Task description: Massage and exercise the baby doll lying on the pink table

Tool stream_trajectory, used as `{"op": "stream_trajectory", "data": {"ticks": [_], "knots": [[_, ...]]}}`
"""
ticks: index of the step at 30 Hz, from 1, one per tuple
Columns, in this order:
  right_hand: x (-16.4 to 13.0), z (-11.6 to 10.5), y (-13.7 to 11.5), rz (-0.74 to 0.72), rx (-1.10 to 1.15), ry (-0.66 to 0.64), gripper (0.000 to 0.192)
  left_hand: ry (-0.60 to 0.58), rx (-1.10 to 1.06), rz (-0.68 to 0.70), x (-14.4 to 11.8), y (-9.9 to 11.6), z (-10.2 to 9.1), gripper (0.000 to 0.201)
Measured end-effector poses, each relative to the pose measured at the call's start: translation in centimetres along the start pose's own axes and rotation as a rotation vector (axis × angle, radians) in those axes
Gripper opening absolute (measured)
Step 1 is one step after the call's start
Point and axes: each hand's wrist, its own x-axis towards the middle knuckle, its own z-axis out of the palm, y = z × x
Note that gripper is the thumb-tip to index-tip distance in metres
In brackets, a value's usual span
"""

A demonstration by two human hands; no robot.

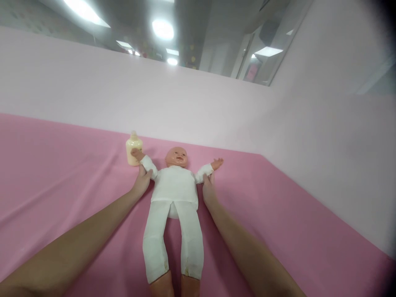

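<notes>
The doll [175,185] lies on its back on the pink sheet [62,173], head away from the person, arms spread, legs toward the camera. It wears a white cloth suit; the body looks soft and probably light, likely to sag if lifted by one limb, while the head and hands appear to be hard moulded plastic. The sleeves offer loose fabric that could slide over the arm beneath, so a hold on the upper arms or under the torso looks the surest.

The left hand [142,181] is closed around the doll's sleeve near the shoulder, fingers wrapped on the cloth. The right hand [208,187] pinches the opposite sleeve close to the cuff, its grip narrow on the fabric. Both forearms reach forward, nearly straight, flanking the doll's legs.

Just beyond the left grip stands a cream bottle [134,149], upright, with the doll's hand in front of it; whether they touch cannot be told. A pale pink wall [198,107] rises behind.
</notes>
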Motion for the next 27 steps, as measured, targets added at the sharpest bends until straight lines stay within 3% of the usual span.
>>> {"op": "stream_trajectory", "data": {"ticks": [3, 6, 9, 16, 20, 27], "knots": [[-0.5, 0.6, -1.3, 0.064, -0.035, -0.104, 0.039, -0.127, 0.107, 0.134, -0.4, 0.6, 0.2, 0.050], [-0.7, 0.8, -2.0, -0.019, -0.118, -0.241, 0.034, -0.288, 0.251, 0.299, -0.6, 0.9, 0.4, 0.051], [-0.9, 0.9, -2.2, -0.099, -0.175, -0.287, 0.035, -0.364, 0.315, 0.394, -0.6, 0.8, 0.5, 0.053], [-1.1, 1.0, -2.0, -0.002, -0.114, -0.140, 0.018, -0.135, 0.197, 0.182, -1.1, 1.3, 0.5, 0.053], [-0.9, 0.9, -1.7, 0.008, -0.189, -0.137, 0.018, -0.101, 0.135, 0.161, -0.6, 0.8, 0.3, 0.037], [-0.7, 0.6, -1.2, -0.051, -0.482, -0.210, 0.043, -0.104, 0.441, 0.182, 0.2, -0.5, -0.4, 0.047]]}}
